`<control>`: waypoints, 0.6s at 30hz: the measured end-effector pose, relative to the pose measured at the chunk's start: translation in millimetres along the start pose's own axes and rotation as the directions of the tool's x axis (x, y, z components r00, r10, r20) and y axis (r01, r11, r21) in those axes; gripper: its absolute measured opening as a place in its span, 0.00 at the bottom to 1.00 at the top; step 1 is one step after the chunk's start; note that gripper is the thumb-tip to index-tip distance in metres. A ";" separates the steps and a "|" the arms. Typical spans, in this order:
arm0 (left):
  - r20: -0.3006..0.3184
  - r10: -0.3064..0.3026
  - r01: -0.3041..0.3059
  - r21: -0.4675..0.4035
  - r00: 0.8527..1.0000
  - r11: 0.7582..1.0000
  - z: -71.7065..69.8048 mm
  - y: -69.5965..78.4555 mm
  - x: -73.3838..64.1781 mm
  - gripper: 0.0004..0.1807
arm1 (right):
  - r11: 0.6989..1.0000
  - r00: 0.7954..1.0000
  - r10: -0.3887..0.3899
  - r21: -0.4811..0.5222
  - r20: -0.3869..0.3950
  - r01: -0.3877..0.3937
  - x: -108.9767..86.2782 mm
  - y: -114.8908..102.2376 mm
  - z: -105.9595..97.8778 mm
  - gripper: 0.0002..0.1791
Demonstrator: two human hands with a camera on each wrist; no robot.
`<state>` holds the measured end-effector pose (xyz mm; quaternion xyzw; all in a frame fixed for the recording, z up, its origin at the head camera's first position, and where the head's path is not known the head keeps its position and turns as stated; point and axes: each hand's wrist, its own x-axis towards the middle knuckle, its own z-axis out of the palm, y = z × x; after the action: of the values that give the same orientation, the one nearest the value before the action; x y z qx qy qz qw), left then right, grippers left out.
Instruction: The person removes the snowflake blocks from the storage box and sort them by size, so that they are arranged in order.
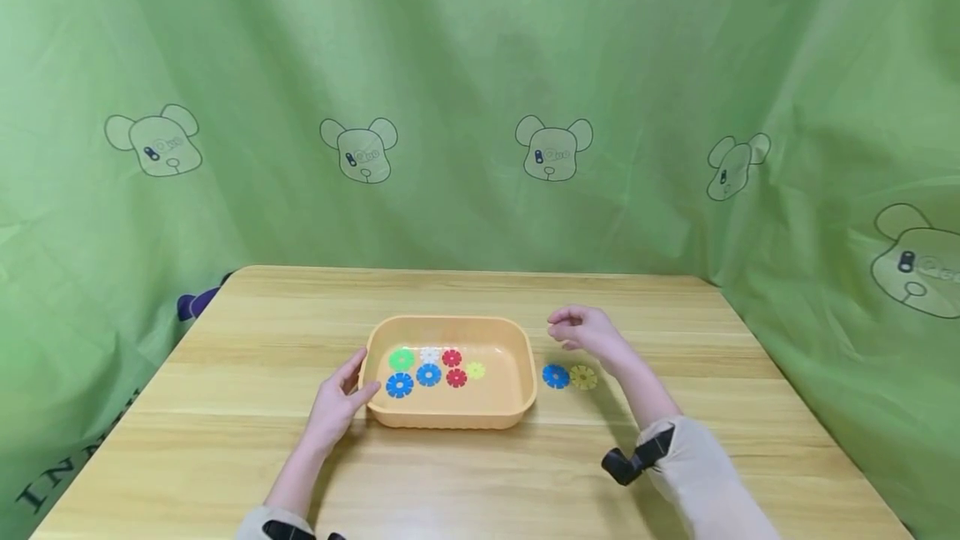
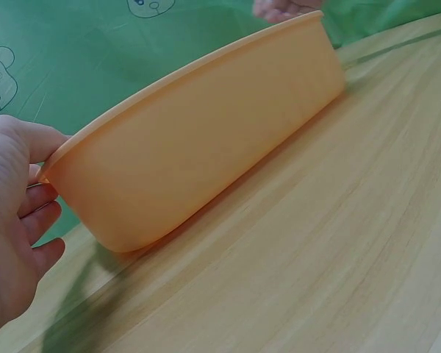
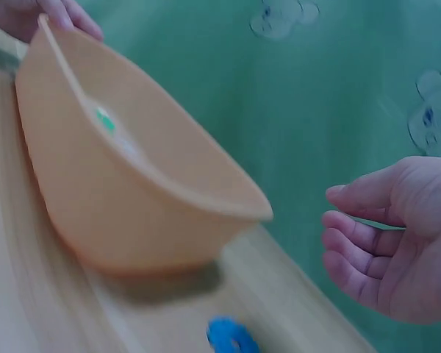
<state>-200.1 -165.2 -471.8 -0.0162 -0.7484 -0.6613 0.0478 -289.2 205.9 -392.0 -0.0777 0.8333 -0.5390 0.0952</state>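
Observation:
An orange plastic tray [image 1: 450, 421] with rounded corners stands on the table. My left hand [image 1: 337, 402] grips its left end, thumb over the rim and fingers against the outer wall, as the left wrist view shows too. Several notched plastic discs lie inside, among them a green disc [image 1: 401, 358], a white disc [image 1: 430, 355] and a red disc [image 1: 457, 377]. My right hand [image 1: 588, 330] hovers to the right of the tray, fingers loosely bent and nothing between them. Below it on the table lie a blue disc [image 1: 556, 376] and a yellow disc [image 1: 583, 377], side by side.
The wooden table [image 1: 465, 482] reaches back to a green curtain [image 1: 450, 65] printed with bear heads, which also hangs along both sides. A purple object [image 1: 197, 304] shows beyond the table's left edge.

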 end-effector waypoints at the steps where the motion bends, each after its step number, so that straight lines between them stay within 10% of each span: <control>1: 0.001 0.000 0.000 -0.002 1.000 1.000 0.0 0.1 0.2 0.35 | 1.000 1.000 -0.007 0.013 0.002 0.007 1.7 -3.7 4.5 0.18; 18: 0.013 0.011 -0.010 -0.031 1.000 0.999 -0.1 1.2 -0.3 0.35 | 0.998 0.993 -0.044 0.056 0.113 0.038 24.0 -42.3 93.9 0.16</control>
<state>-199.7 -165.1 -470.6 -0.0254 -0.7383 -0.6724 0.0459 -288.5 100.2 -392.8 -0.1229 0.8100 -0.5577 0.1335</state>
